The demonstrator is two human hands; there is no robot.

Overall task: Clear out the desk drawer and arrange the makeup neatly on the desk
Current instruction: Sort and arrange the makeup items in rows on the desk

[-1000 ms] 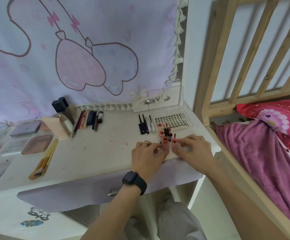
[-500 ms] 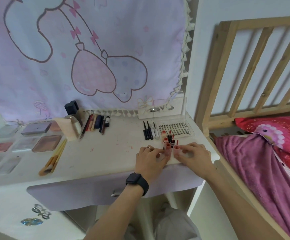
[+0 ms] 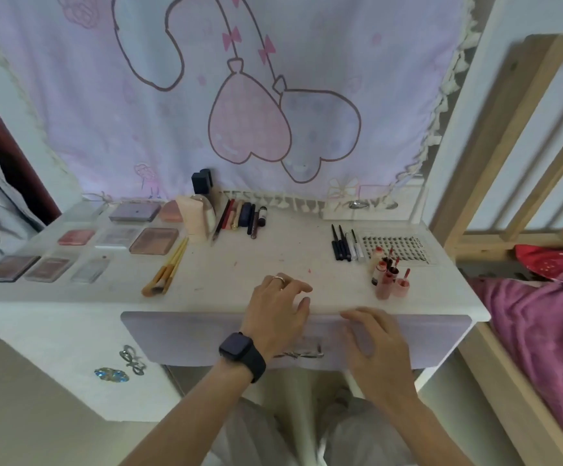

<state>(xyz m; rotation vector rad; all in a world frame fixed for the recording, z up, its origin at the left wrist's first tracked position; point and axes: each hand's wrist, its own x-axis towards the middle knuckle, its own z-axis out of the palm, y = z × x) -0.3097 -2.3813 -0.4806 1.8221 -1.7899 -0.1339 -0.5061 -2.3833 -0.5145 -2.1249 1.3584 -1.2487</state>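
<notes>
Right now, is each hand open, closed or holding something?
Left hand: open, fingers relaxed over the desk edge, holding nothing.
Right hand: open, fingers spread, holding nothing.

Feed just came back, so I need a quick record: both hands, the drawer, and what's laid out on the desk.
left hand: open, over the desk front edge, holds nothing
right hand: open, in front of the drawer, holds nothing
drawer: shut; handle shows between the hands
lip tubes: upright cluster, front right
liner pens: row left of the lash tray
brushes: bundle, left of centre
palettes: rows, far left
</notes>
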